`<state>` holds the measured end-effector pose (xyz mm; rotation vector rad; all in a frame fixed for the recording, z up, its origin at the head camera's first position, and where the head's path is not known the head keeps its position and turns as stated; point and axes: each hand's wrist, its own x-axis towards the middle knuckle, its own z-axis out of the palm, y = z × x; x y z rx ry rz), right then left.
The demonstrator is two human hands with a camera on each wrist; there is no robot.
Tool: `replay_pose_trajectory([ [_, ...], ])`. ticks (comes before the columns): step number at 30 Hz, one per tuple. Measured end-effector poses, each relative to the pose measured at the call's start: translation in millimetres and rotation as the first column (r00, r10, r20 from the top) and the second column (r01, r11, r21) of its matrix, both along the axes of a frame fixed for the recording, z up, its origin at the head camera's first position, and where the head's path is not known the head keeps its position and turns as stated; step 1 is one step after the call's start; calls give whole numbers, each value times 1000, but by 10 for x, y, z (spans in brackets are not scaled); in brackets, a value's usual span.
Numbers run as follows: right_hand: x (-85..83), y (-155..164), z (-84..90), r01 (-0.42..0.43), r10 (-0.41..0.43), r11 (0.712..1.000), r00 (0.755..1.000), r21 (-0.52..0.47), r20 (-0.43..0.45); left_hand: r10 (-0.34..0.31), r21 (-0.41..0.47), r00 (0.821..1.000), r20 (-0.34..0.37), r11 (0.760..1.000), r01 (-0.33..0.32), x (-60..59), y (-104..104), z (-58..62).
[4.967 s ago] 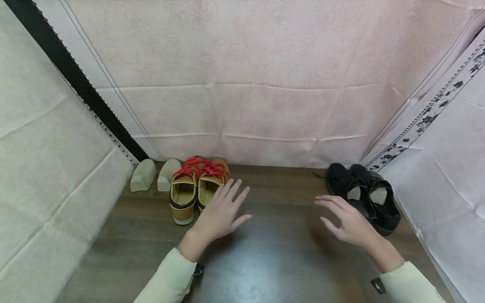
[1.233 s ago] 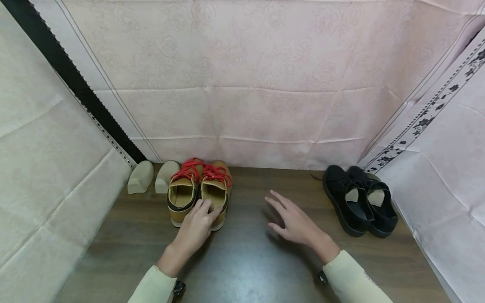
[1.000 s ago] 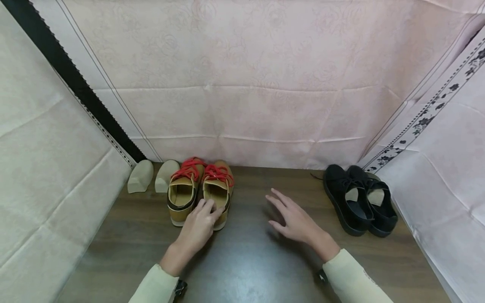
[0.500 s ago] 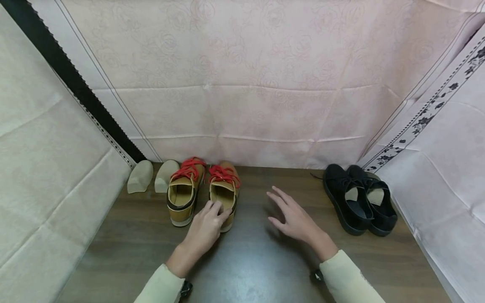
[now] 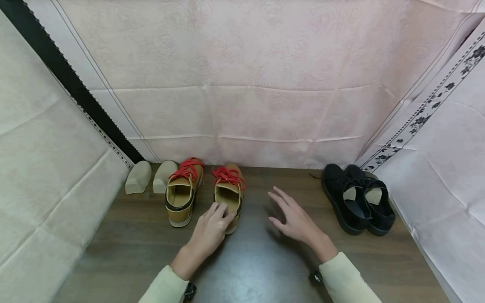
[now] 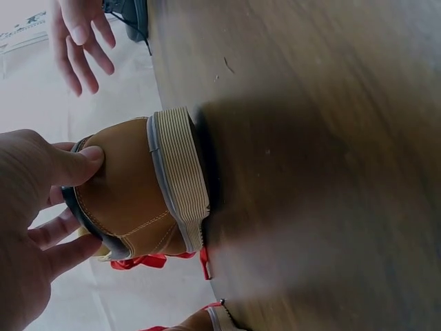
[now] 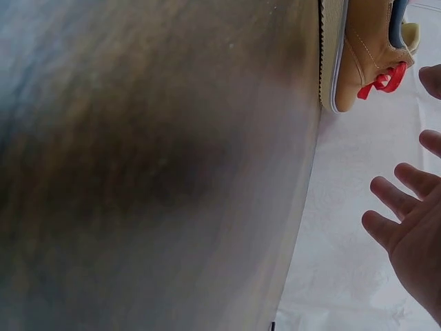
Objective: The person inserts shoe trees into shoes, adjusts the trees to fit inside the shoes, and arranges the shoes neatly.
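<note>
Soft, even overhead light leaves you a pale glare patch on the dark surface (image 5: 242,286); wide-angle edges bend, wrist views blur.

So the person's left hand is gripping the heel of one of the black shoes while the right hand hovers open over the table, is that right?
Not quite: the left hand grips the heel of a tan shoe with red laces, not a black one, as the head view shows. The pair of black shoes sits untouched at the right. The right hand does hover open over the wooden table.
</note>
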<state>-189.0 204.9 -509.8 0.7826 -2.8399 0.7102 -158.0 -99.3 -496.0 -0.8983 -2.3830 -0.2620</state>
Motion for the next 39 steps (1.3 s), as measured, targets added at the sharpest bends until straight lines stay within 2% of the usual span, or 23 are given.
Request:
replay_pose_trajectory([
  [8, 18, 43, 10, 26, -26, 1000, 1000, -7, 12, 3, -18, 999, -41, 1000, -4, 13, 96, 6],
  [19, 10, 110, 32, 50, -50, 999, 999, 11, 17, -34, -36, 999, -29, 999, 33, -16, 242, 15],
  [31, -18, 161, 49, 43, -43, 999, 999, -7, 19, -43, -72, 999, -33, 997, 40, -34, 402, 27],
  [39, -4, 173, 32, 46, -46, 998, 999, -30, 28, -79, -61, 997, -9, 995, 78, -49, 501, 35],
])
